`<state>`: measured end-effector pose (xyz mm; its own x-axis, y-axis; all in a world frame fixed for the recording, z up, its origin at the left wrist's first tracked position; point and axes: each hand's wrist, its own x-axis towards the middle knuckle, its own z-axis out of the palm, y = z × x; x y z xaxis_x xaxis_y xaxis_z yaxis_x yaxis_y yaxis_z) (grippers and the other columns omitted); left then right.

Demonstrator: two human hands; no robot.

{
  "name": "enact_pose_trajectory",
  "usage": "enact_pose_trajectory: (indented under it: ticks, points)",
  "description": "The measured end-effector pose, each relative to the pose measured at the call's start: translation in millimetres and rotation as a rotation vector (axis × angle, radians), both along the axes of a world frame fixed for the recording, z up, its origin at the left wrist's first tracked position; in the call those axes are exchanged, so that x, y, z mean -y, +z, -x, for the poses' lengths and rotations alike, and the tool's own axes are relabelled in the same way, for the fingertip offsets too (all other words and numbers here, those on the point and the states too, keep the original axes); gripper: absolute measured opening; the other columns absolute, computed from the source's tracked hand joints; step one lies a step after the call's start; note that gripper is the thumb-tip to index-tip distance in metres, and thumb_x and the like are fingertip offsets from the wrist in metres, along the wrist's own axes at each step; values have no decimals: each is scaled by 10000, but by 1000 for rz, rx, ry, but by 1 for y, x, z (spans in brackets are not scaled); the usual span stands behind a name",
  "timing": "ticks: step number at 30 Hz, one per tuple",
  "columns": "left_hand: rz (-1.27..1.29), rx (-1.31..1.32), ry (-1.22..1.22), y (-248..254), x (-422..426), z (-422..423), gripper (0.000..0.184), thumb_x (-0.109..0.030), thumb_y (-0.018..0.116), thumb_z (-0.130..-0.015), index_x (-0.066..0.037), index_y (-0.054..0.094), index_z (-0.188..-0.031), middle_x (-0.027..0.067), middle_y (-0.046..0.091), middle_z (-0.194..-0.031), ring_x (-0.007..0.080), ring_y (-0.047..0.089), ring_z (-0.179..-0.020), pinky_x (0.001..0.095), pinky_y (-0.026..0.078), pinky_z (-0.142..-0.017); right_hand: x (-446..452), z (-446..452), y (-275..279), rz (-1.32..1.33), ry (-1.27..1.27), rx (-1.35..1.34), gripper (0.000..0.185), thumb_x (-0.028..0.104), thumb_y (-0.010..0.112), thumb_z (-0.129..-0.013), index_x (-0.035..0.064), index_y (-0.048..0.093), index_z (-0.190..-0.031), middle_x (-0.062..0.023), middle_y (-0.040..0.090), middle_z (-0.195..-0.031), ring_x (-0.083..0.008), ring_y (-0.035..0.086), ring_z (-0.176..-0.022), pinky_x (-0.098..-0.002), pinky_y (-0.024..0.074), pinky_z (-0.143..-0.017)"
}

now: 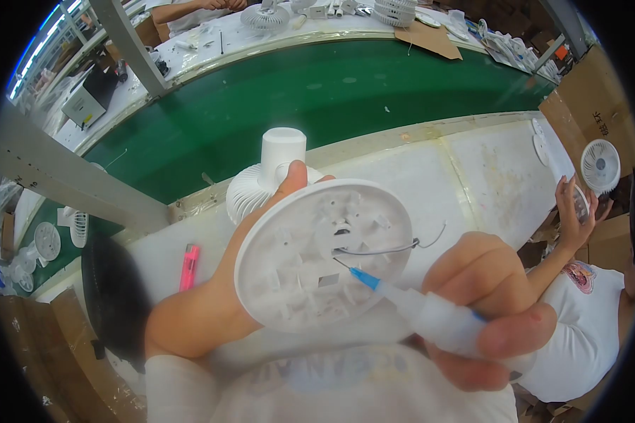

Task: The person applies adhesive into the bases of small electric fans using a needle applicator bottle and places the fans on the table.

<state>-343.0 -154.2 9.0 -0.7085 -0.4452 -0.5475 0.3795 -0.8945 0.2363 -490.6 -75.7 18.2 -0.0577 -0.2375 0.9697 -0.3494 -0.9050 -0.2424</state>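
Observation:
A white fan (283, 158) with a round base (310, 296) is held by my left hand (219, 303), its thumb showing behind the upper rim. The underside of the base faces me, and a grey wire (381, 252) comes out near its centre. My right hand (490, 303) is closed around a white translucent bottle (441, 321) with a blue needle tip (365, 278). The thin needle points at the inside of the base, just below the wire's exit. Whether it touches the plastic I cannot tell.
A pink cutter (189, 267) lies left on the white worktable (483, 176). Beyond runs a green belt (226, 113). A co-worker's hands (575, 211) hold a white part at right; another person's hands (215, 4) are at the top. A metal post (70, 169) stands left.

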Motion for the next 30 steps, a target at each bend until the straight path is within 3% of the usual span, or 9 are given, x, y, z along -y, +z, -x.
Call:
enact_pose_trajectory:
  ticks: [3, 13, 16, 21, 25, 28, 30]
  points:
    - [-5, -1, 1, 0, 0, 1, 400, -474, 502, -806, -129, 543, -1005, 42, 586, -899, 135, 562, -799, 276, 485, -662, 2, 10, 1, 39, 162, -89, 360, 382, 495, -819, 71, 344, -921, -102, 445, -602, -169, 436, -430, -258, 389, -336]
    - [-22, 22, 11, 4, 1, 2, 392, -455, 515, -807, -127, 537, -1020, 36, 587, -900, 141, 562, -769, 280, 483, -646, -2, 12, 3, -2, 91, -91, 349, 375, 506, -818, 77, 350, -914, -127, 466, -631, -179, 441, -448, -258, 375, -345]
    - [-10, -70, -52, -2, 4, -2, 338, -414, 535, -808, -129, 523, -990, 18, 561, -930, 160, 547, -877, 317, 455, -754, -1, 6, -1, 13, 34, -15, 343, 373, 505, -818, 80, 352, -912, -131, 466, -633, -186, 448, -462, -258, 368, -344]
    - [6, -84, -63, -5, 7, -3, 341, -413, 535, -809, -128, 522, -997, 17, 559, -945, 155, 542, -884, 311, 452, -757, 0, 6, -3, 32, 9, -6, 329, 361, 506, -819, 79, 357, -894, -124, 473, -641, -180, 447, -459, -254, 368, -345]
    - [17, -67, -47, -4, 4, -1, 352, -413, 528, -814, -126, 510, -1017, 15, 560, -948, 151, 541, -885, 304, 446, -770, 7, 8, -3, 112, 49, -13, 325, 332, 532, -810, 65, 358, -875, -92, 468, -591, -147, 425, -405, -249, 360, -299]
    - [-9, 57, -16, -1, 3, 4, 375, -432, 500, -823, -115, 544, -1017, 61, 577, -943, 170, 567, -821, 316, 486, -698, 8, 7, -3, 109, 118, 12, 319, 307, 548, -804, 56, 360, -859, -75, 456, -534, -127, 403, -354, -242, 346, -259]
    - [64, 15, -50, -2, 0, 8, 351, -388, 481, -846, -89, 499, -1028, 60, 556, -982, 169, 542, -907, 319, 450, -773, 7, 10, -5, 159, 128, 60, 320, 298, 557, -800, 51, 359, -845, -69, 443, -498, -119, 392, -328, -236, 322, -228]
